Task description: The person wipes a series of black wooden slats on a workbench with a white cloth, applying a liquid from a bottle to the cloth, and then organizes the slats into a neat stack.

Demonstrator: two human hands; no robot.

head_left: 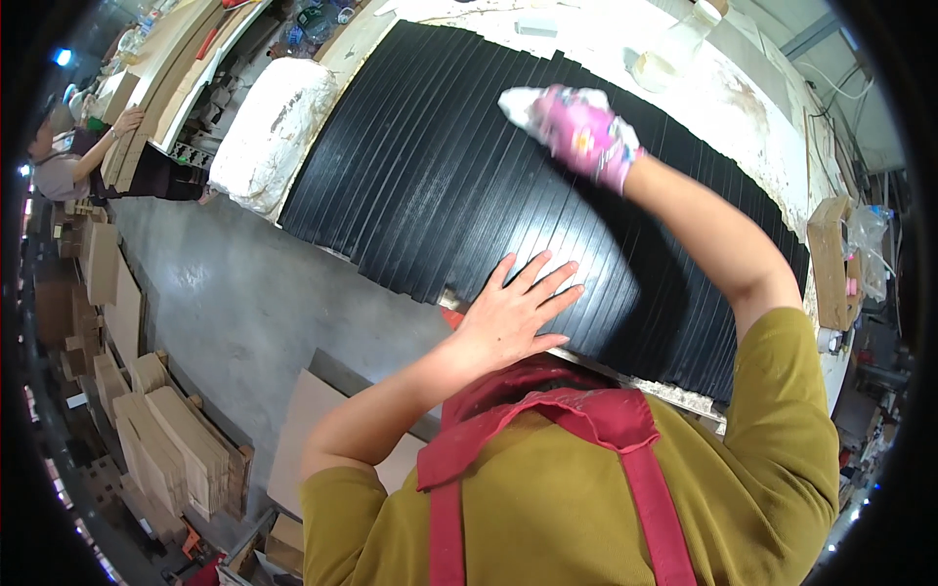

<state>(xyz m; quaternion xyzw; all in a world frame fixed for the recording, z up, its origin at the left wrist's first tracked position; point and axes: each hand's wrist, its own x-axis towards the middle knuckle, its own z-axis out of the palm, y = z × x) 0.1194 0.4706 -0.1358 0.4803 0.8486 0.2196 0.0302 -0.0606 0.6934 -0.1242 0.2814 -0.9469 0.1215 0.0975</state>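
Long black strips (420, 146) lie side by side across the white worktable, forming a wide dark sheet. My left hand (513, 311) is bare and rests on their near edge, fingers spread. Over the far half of the strips is my right hand (584, 137), in a pink patterned glove and slightly blurred. Its fingers are closed round a white cloth (521, 105), which shows beyond the fingertips against the black surface. Most of the cloth is hidden by the glove.
A white wrapped bundle (272, 132) sits at the table's left end. Toward the far right stands a clear plastic bottle (674, 49). Flattened cardboard (166, 439) is stacked on the floor at left. Another person (83, 161) handles cardboard at the far left. A cardboard box (832, 264) is on the right.
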